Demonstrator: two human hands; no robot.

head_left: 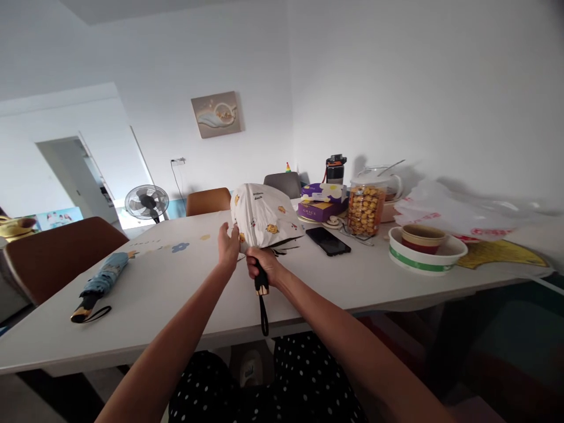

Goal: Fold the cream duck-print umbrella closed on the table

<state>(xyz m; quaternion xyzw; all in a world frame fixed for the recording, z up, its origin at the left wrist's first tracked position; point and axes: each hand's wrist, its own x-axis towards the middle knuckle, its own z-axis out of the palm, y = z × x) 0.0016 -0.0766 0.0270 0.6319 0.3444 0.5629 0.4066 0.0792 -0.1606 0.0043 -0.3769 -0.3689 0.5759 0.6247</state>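
Observation:
A white folding umbrella (267, 214) with small yellow duck prints is held over the table, its cloth loose and partly spread. My right hand (267, 264) is wrapped round its black handle, just below the cloth. A gold band and a black wrist strap hang at the handle's near end. My left hand (229, 244) rests against the left side of the cloth, fingers extended and pointing up. Some of its fingers are hidden behind the cloth's edge. Farther left lies a second umbrella (106, 275), blue, folded up, with a black and gold handle.
On the white table (176, 294), right of the umbrella, lie a phone (328, 241), purple boxes (321, 210), a snack jar (365, 208), a bottle (335, 170), bowls (427, 252) and a plastic bag (458, 208). Chairs (207, 201) and a fan (147, 201) stand beyond.

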